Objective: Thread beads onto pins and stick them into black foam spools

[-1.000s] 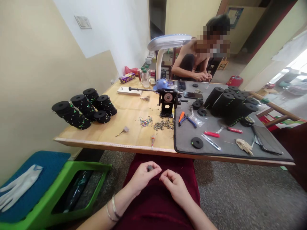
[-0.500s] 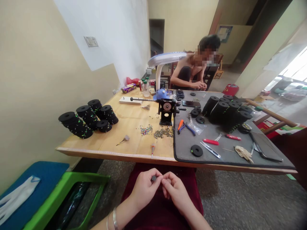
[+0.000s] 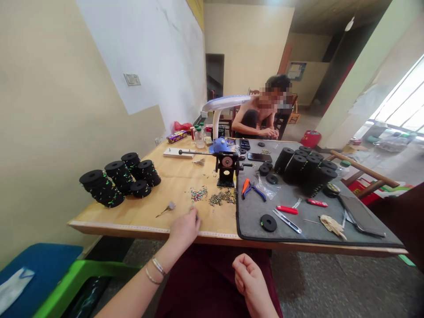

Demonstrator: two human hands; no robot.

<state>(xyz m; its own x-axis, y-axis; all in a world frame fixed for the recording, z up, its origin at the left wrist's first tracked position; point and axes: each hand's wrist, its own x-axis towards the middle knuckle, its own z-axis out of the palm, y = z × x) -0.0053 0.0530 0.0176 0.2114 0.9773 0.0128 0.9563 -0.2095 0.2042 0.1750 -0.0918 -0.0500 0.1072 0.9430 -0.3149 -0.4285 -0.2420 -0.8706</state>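
Note:
My left hand [image 3: 185, 229] is over the table's front edge, its fingers bent and closed at the wood just short of a pile of small multicoloured beads [image 3: 198, 193]. A small dark bit shows by its fingertips, too unclear to name. Low above my lap, my right hand [image 3: 250, 277] is pinched, thumb against forefinger; anything between them is too small to make out. Beside the beads is a heap of small brass-coloured metal pieces [image 3: 222, 197]. To the left of my left hand lies a small thin-stemmed bundle with a pale tip [image 3: 170, 206].
Black foam spools [image 3: 115, 176] stand stacked at left, more [image 3: 300, 165] at right. A black hand-cranked device [image 3: 227, 168] and a lamp [image 3: 218, 119] stand mid-table. Pliers [image 3: 253, 190], a utility knife [image 3: 287, 221] and a spool [image 3: 268, 223] lie on the grey mat. A person sits opposite.
My hands, together above my lap before, are apart. The left has reached forward to the table; the right stays low, pinched. The orange-tipped item at the table's front no longer shows. The view has tilted up.

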